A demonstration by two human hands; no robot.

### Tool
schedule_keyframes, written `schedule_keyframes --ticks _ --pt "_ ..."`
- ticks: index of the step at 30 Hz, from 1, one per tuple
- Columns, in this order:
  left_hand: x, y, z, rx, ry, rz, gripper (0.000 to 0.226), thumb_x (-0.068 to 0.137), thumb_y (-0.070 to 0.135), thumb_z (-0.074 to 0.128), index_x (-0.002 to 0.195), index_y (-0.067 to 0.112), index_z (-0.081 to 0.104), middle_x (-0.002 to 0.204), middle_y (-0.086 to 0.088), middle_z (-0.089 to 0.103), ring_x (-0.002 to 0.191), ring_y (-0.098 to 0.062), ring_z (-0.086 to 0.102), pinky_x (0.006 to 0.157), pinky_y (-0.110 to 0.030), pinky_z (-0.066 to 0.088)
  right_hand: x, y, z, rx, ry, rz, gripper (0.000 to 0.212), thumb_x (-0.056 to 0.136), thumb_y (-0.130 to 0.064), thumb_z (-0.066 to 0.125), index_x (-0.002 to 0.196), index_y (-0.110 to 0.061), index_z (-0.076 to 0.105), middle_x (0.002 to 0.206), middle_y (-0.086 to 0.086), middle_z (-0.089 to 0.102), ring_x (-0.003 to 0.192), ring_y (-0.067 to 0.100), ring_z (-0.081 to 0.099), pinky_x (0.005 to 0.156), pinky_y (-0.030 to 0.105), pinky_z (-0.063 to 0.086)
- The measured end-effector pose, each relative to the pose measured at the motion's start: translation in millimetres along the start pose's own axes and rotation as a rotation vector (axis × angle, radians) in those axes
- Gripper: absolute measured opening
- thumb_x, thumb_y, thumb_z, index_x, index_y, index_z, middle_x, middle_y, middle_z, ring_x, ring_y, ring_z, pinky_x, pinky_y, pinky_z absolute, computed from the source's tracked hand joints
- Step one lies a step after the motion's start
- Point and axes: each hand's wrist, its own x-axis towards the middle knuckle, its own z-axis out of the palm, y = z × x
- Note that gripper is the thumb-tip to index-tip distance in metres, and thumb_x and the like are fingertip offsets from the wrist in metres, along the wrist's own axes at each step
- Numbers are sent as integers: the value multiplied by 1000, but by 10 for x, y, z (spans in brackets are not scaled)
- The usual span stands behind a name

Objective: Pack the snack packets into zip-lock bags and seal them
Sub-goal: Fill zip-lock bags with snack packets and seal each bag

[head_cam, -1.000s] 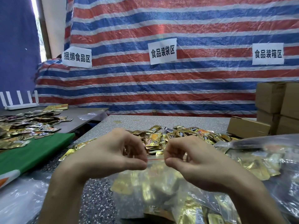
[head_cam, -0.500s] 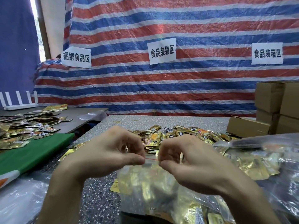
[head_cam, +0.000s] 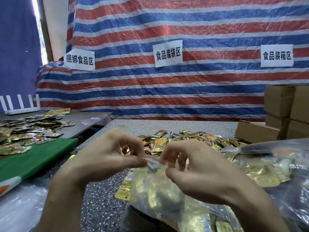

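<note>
three paper signs taped on the striped tarp [head_cam: 184,91]: 捆绑食品区 [head_cam: 79,60], 食品装袋区 [head_cam: 168,53], 食品装箱区 [head_cam: 276,55]. packet print is unreadable

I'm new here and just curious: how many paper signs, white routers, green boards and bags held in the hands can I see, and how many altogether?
paper signs: 3
white router: 1
green board: 1
held bag: 1
Total: 6
</note>
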Motion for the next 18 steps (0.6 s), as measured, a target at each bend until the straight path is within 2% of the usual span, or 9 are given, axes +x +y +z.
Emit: schedule_keyframes --ticks 3,6,8,10,13,16,18 --pt "38 31 47 -4 -52 38 13 75 36 78 64 33 72 61 9 63 63 -5 54 61 -22 40 1 -37 34 24 21 -43 19 75 -54 57 92 -46 63 82 -22 63 75 6 58 73 41 52" --pt "44 21 59 -94 -104 36 9 76 38 80 68 35 76 64 5 68 62 -3 57 59 -17 42 26 -33 56 43 66 -92 10 80 -43 64 87 -38 69 75 -16 61 75 11 57 71 45 52" --pt "36 -8 53 -103 -124 40 14 76 48 78 75 34 78 68 4 68 64 -4 56 59 -22 42 35 -23 64 52 82 -114 12 82 -40 65 88 -32 72 75 -10 64 73 14 58 68 47 52" --pt "36 -36 51 -119 -126 71 19 77 51 74 78 33 78 69 4 69 66 -5 58 60 -24 42 34 -40 74 44 107 -144 15 81 -42 64 92 -33 71 74 -7 64 71 15 58 65 47 51" --pt "48 -59 26 -95 -81 144 18 77 50 71 72 34 77 66 6 69 64 -1 60 60 -12 42 13 -63 63 55 121 -151 14 82 -44 66 94 -38 72 73 -11 64 70 12 58 64 44 51" --pt "15 -149 -65 -140 4 183 20 76 46 73 67 29 78 62 2 68 64 -10 62 60 -16 46 -30 -18 -18 88 54 -119 10 87 -38 70 92 -32 76 74 -15 67 72 8 60 66 41 51" --pt "-8 -230 -131 -199 50 197 19 76 37 76 65 22 77 60 -3 66 62 -13 62 59 -18 47 -56 -2 -43 134 39 -102 9 89 -35 71 90 -29 78 72 -16 69 71 5 60 62 31 48"
